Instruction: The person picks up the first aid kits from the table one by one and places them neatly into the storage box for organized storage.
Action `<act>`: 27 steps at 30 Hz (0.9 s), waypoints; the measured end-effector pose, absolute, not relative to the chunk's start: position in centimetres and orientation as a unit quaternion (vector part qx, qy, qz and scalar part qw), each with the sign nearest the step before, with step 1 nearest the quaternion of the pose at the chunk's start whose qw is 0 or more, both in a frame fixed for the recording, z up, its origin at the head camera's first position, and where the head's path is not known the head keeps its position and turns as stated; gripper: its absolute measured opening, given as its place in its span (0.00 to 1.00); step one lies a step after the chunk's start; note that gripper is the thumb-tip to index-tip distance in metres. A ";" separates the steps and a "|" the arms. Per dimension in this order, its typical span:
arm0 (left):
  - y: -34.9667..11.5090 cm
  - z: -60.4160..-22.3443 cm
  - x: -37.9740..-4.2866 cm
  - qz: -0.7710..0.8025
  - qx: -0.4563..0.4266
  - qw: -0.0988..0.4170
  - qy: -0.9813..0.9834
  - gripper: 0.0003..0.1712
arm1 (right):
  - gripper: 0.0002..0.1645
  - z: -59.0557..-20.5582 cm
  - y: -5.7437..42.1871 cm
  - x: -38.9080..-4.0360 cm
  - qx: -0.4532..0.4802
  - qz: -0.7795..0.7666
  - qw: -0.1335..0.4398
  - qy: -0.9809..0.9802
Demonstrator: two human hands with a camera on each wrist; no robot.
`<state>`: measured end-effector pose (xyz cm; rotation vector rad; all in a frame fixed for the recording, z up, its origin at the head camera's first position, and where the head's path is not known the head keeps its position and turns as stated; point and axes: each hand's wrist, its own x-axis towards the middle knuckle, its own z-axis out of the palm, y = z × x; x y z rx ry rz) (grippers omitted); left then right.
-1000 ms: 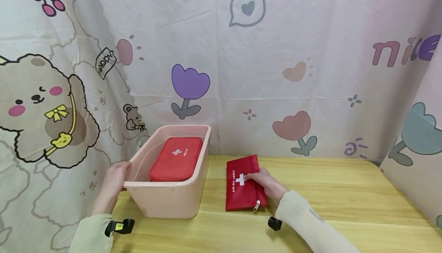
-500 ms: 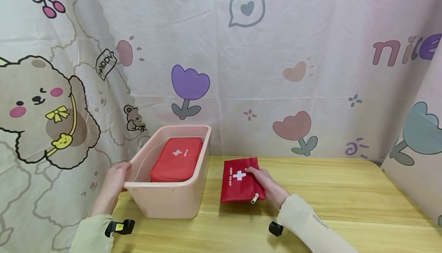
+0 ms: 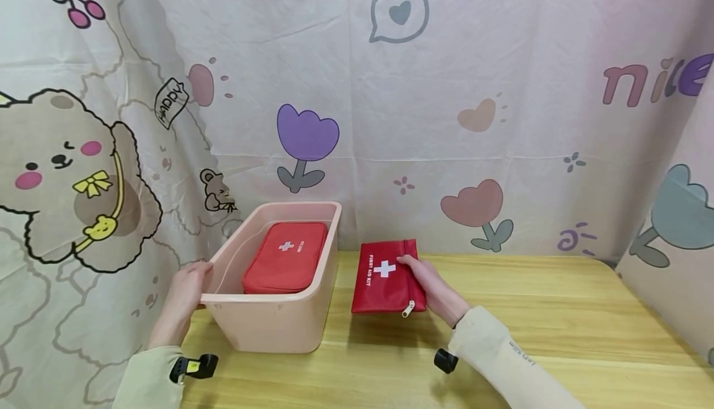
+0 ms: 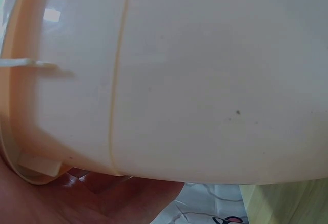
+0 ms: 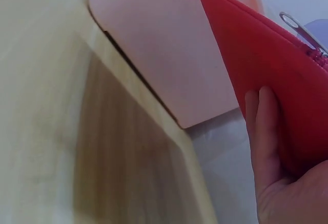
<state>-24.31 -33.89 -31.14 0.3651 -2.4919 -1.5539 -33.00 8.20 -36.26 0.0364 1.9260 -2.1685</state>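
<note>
My right hand (image 3: 435, 285) pinches the zipper side of a flat red first aid pouch (image 3: 376, 291), thumb on top near the white cross. In the right wrist view fingers (image 5: 266, 131) support the pouch (image 5: 271, 75) from below, and it is raised over the table with a shadow beneath. At the left, my left hand (image 3: 186, 291) grips the near-left rim corner of a pink plastic bin (image 3: 268, 325). Inside the bin lies a thicker red first aid case (image 3: 290, 257) with a white cross. The left wrist view shows the bin's outer wall (image 4: 205, 80) and part of the hand (image 4: 102, 198).
The wooden table (image 3: 530, 310) extends to the right of the pouch. A printed curtain (image 3: 390, 118) hangs behind the table and along the left side. Cameras are strapped on both wrists, including a black one (image 3: 445, 360) by the right sleeve.
The right hand has lifted the pouch off the table, moving it up and slightly left toward the bin. My left hand has stayed on the bin's rim.
</note>
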 end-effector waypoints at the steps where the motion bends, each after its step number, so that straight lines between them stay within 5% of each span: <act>1: -33.9 -31.2 -24.3 -0.523 0.123 0.091 -0.838 0.35 | 0.27 -36.1 8.2 -33.0 0.013 -0.742 0.119 0.659; 27: -33.9 -31.1 -24.3 -0.526 0.123 0.085 -0.837 0.36 | 0.25 -30.5 7.7 -32.7 -0.025 -0.754 0.091 0.650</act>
